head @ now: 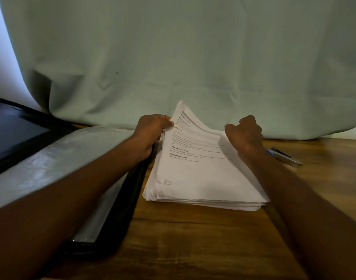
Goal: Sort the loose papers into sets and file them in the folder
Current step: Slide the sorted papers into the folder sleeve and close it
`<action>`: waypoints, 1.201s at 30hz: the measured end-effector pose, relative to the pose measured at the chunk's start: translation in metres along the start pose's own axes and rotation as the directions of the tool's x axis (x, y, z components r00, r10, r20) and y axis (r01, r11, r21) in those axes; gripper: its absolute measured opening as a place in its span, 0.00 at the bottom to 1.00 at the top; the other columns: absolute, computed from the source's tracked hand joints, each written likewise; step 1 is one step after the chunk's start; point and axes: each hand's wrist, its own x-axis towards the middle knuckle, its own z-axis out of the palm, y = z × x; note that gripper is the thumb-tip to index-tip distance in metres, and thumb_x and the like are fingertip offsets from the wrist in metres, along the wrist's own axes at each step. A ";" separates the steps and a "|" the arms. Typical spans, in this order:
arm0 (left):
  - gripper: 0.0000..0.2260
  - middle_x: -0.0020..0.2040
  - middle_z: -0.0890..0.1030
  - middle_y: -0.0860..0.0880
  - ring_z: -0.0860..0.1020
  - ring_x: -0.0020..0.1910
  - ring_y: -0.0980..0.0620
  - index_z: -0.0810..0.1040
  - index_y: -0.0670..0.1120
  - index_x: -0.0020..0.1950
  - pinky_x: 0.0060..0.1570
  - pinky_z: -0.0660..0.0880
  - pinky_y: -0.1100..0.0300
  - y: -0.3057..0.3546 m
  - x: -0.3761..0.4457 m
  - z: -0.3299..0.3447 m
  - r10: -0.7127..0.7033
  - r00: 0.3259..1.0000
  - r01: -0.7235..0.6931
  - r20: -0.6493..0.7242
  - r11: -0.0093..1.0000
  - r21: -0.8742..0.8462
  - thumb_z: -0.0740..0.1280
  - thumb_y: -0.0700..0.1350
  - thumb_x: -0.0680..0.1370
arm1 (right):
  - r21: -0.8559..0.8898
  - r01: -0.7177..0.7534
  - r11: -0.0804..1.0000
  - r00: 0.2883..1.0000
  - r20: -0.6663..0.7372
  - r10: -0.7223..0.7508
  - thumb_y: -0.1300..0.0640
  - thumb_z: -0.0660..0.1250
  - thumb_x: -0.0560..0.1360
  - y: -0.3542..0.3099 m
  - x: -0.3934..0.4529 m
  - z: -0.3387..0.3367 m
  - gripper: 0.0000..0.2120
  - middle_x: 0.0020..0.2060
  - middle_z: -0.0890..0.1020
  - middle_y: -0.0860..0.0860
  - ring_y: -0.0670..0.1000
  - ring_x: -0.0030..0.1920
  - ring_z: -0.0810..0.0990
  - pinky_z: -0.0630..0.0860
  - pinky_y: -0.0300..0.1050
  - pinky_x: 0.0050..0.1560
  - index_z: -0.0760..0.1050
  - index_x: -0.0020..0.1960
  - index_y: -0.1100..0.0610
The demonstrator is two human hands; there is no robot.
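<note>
A thick stack of white printed papers [201,178] lies on the wooden table, slightly right of centre. My left hand [151,131] pinches the far left corner of the upper sheets, and that corner is lifted and curled upward. My right hand [244,132] is at the far right edge of the stack with fingers curled over the sheet edges. An open black folder [120,209] with clear plastic sleeves lies on the left, partly under my left forearm.
A pen [285,157] with a blue and silver body lies on the table right of my right wrist. A pale green cloth [193,57] hangs behind the table. Bare wooden tabletop [193,239] shows in front of the stack.
</note>
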 end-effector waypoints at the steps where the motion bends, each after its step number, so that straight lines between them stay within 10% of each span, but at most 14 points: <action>1: 0.06 0.47 0.87 0.42 0.86 0.43 0.46 0.83 0.38 0.53 0.48 0.83 0.50 0.004 0.000 -0.001 0.018 0.999 -0.016 0.028 0.997 -0.069 0.68 0.36 0.79 | 0.052 0.016 0.998 0.999 -0.034 -0.014 0.47 0.71 0.77 -0.001 0.001 -0.003 0.26 0.61 0.78 0.57 0.61 0.59 0.78 0.74 0.47 0.54 0.69 0.69 0.59; 8: 0.13 0.60 0.82 0.40 0.82 0.51 0.43 0.76 0.41 0.66 0.53 0.81 0.48 0.013 0.009 -0.019 0.009 0.985 0.085 0.172 0.844 -0.530 0.65 0.38 0.81 | 0.571 -0.145 0.808 0.968 0.251 -0.004 0.38 0.82 0.64 -0.008 0.006 -0.012 0.47 0.60 0.81 0.53 0.54 0.54 0.82 0.81 0.54 0.57 0.68 0.74 0.57; 13: 0.19 0.69 0.78 0.39 0.81 0.59 0.41 0.72 0.40 0.75 0.51 0.83 0.46 0.017 0.011 -0.030 0.002 0.989 0.085 0.148 0.813 -0.576 0.62 0.40 0.84 | 0.583 -0.289 0.759 0.719 0.655 -0.230 0.56 0.76 0.74 -0.004 -0.002 -0.013 0.22 0.59 0.85 0.58 0.60 0.60 0.84 0.77 0.58 0.65 0.79 0.66 0.60; 20: 0.20 0.65 0.82 0.41 0.80 0.64 0.38 0.78 0.42 0.70 0.66 0.75 0.42 0.015 0.000 -0.031 -0.081 0.902 0.130 0.425 0.988 -0.088 0.72 0.43 0.78 | 0.713 -0.362 0.600 0.793 0.574 -0.203 0.60 0.72 0.78 -0.014 -0.008 -0.004 0.18 0.60 0.84 0.57 0.59 0.59 0.84 0.81 0.57 0.59 0.78 0.67 0.59; 31: 0.15 0.56 0.86 0.43 0.85 0.54 0.41 0.83 0.41 0.61 0.50 0.82 0.52 0.043 -0.012 -0.069 0.083 0.995 -0.082 0.063 0.996 -0.023 0.75 0.37 0.75 | 0.663 -0.315 0.679 0.641 0.676 -0.363 0.65 0.71 0.76 -0.037 -0.053 0.005 0.19 0.58 0.85 0.53 0.55 0.58 0.85 0.83 0.52 0.55 0.79 0.66 0.54; 36: 0.30 0.60 0.85 0.44 0.84 0.58 0.44 0.79 0.46 0.67 0.56 0.81 0.49 0.069 0.001 -0.122 0.010 0.984 0.018 0.180 0.988 -0.156 0.65 0.66 0.76 | 0.749 -0.214 0.627 0.723 0.553 -0.414 0.72 0.69 0.75 -0.090 -0.042 0.035 0.26 0.62 0.83 0.55 0.58 0.61 0.82 0.78 0.58 0.64 0.76 0.71 0.59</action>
